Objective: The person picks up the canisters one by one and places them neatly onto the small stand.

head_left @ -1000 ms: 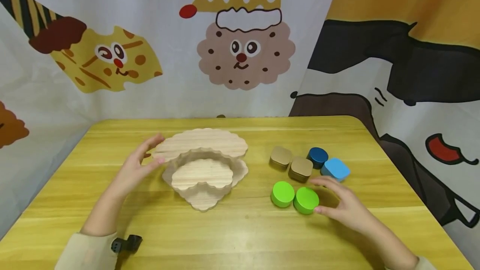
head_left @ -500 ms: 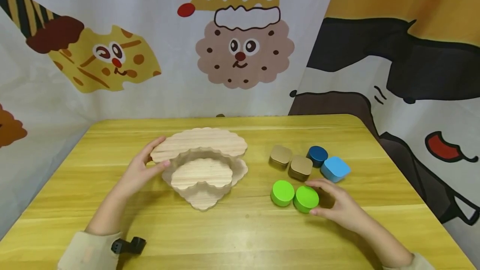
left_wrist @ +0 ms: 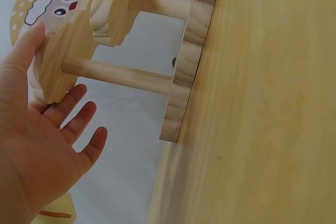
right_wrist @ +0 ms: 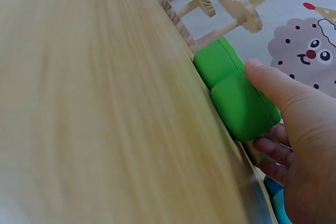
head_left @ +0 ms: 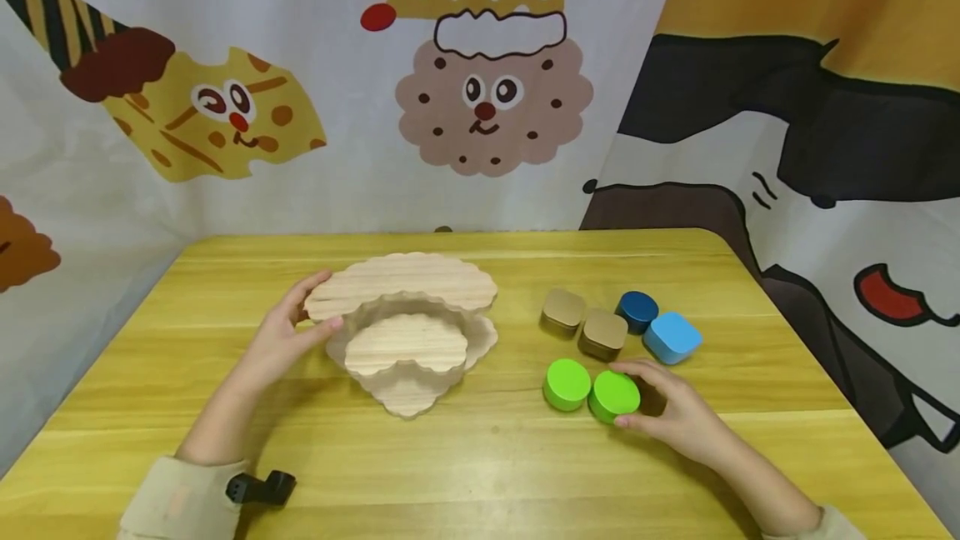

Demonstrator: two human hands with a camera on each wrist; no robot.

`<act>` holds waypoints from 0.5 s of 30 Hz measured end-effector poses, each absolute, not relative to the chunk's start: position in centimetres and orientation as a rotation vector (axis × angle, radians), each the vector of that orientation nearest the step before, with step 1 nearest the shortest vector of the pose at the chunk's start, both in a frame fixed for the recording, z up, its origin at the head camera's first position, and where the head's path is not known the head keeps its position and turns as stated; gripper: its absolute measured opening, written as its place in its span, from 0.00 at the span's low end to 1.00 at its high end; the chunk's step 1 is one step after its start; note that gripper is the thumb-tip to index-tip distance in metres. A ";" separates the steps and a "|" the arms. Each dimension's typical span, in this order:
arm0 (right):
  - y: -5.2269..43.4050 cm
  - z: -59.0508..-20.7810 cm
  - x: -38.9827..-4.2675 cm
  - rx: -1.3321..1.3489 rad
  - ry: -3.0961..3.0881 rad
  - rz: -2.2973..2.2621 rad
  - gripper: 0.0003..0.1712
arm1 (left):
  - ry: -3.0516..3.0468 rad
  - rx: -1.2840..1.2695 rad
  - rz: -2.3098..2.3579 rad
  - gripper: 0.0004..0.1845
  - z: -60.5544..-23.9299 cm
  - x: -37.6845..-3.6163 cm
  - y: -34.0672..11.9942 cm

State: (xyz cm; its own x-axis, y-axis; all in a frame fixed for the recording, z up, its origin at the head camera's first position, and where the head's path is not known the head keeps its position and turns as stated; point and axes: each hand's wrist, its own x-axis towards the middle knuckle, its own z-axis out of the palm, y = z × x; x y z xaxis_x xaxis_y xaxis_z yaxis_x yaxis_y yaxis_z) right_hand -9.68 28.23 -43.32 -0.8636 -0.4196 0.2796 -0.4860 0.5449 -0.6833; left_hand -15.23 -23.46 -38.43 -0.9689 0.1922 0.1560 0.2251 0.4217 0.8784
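Note:
A pale wooden tiered stand point(head_left: 401, 283) with scalloped shelves on round posts stands left of the middle in the head view. My left hand point(head_left: 281, 327) grips the left end of its top shelf point(left_wrist: 55, 69), thumb on the near edge, fingers behind. Two round bright green boxes with lids sit side by side to the right. Around the right green box point(head_left: 614, 396) my right hand point(head_left: 671, 411) has its thumb in front and index finger behind. The right wrist view shows the thumb point(right_wrist: 262, 74) against that box's lid edge. The left green box point(head_left: 567, 383) is touched by neither hand.
Behind the green boxes are two tan square boxes point(head_left: 603, 332), a dark blue round box point(head_left: 637, 311) and a light blue box point(head_left: 673, 337). A cartoon-print curtain point(head_left: 495, 198) hangs behind the wooden table point(head_left: 480, 473). A black clip point(head_left: 262, 488) is on the left cuff.
My left hand has moved in to the stand's top shelf and taken hold of its edge. My right hand has closed in around the right green box. The boxes stay in place.

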 end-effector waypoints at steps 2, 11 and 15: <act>28.2 -43.4 -9.6 0.781 -2.692 1.222 0.36 | -2.621 -0.375 -1.630 0.38 -38.4 -15.2 -23.4; 27.9 -43.1 -9.6 0.788 -2.679 1.141 0.36 | -2.596 -0.371 -1.551 0.37 -38.2 -15.1 -23.3; 27.8 -43.0 -9.5 0.775 -2.682 1.124 0.36 | -2.600 -0.358 -1.531 0.37 -37.9 -15.0 -23.3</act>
